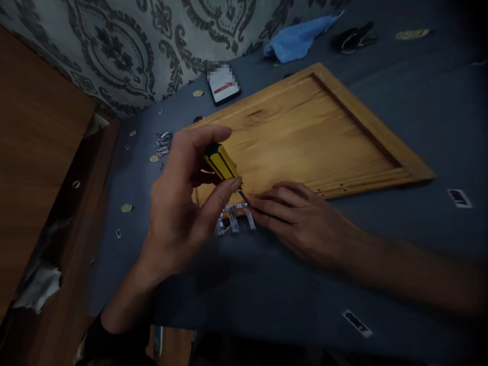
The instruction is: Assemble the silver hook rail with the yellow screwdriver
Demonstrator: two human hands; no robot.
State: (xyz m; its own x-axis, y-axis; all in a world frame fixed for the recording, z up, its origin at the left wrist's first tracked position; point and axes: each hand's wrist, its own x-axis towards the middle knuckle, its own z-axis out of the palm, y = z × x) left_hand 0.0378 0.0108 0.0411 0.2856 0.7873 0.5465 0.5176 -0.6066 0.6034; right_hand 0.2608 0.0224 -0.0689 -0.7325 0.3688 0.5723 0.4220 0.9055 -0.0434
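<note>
We are pinching driver [224,168] between left hand [177,206] thumb and fingers, tip meeting bracket [234,220] at board [297,137] edge; judging driver light, stiff, best gripped by handle [218,156]. Right hand [305,218]: fingers lying together; whether pinching anything, we cannot tell.

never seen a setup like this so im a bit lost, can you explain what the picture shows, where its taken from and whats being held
There is no machine here, just a person's two bare hands. The single picture comes from a camera worn on their head, looking forward and down.

The left hand holds a yellow and black screwdriver, its tip down by a metal fitting at the near edge of a wooden panel. The right hand rests beside the tip; whether its fingers grip anything is hard to tell.

The panel lies on a dark blue covering. Around it are small metal pieces and a blue cloth.
</note>
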